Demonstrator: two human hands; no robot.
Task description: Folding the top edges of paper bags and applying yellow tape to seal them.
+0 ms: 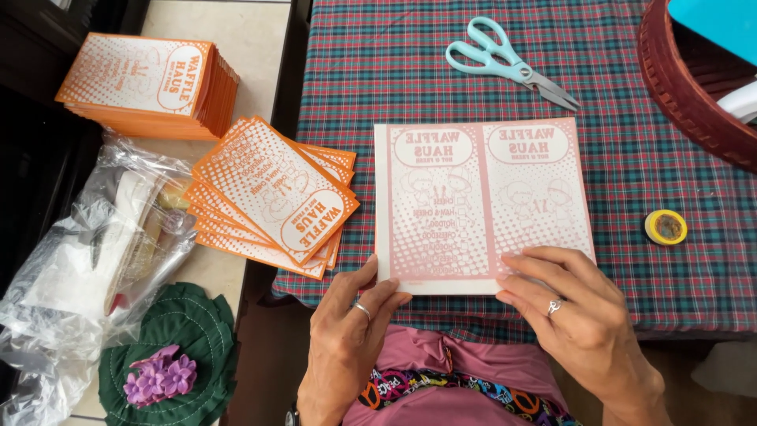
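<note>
Fingertips of both hands press on the near edge of a printed sheet (pixel 481 201) that lies flat on the table. On the left hand (pixel 347 335) the thumb and forefinger pinch the sheet's near left corner, the other fingers curled loosely beneath, one of them bearing a ring. The right hand (pixel 579 315) lies with its fingers spread a little and flat on the sheet's near right corner, a ring on one finger too.

The sheet is pale, printed in faded pink: two like panels side by side, each with a rounded label at the far end, a dotted ground and a small cartoon figure, and a blank white strip down the left edge. The print reads upside down from here.

Beneath it is a tablecloth (pixel 631 150) checked in red, green and blue. Pale blue scissors (pixel 509 63) lie shut beyond the sheet, and a small yellow roll of tape (pixel 665 226) sits to the right, apart from it. Left of the sheet, a fanned pile of orange cards (pixel 272 197) with the same design overhangs the cloth's edge; a squared stack of orange cards (pixel 150 83) rests farther off on a cream side surface. Near that lie crumpled clear plastic bags (pixel 87 260) and a green fabric piece with purple flowers (pixel 162 371).

A dark red woven basket (pixel 686 87) is cut off at the upper right, so its contents are hard to make out. Pink clothing shows at the bottom edge.
</note>
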